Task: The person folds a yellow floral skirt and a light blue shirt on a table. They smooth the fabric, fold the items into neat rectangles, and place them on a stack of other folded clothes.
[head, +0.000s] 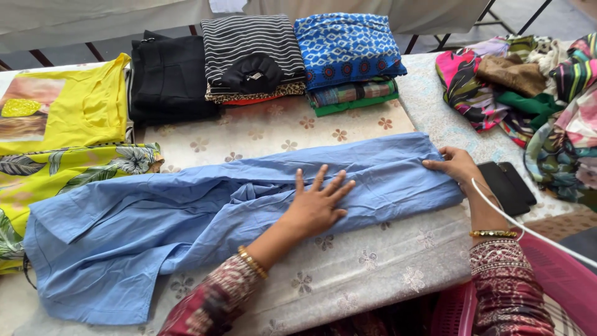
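A light blue garment lies spread lengthwise across the floral-patterned table cover, partly folded into a long strip. My left hand presses flat on its middle, fingers spread apart. My right hand rests on the garment's right end, fingertips touching the edge of the cloth. Both wrists wear gold bangles and patterned maroon sleeves.
Folded stacks stand at the back: a black one, a striped one, a blue patterned one. Yellow clothes lie at left. A heap of colourful clothes sits at right, beside a black phone. A pink basket stands at lower right.
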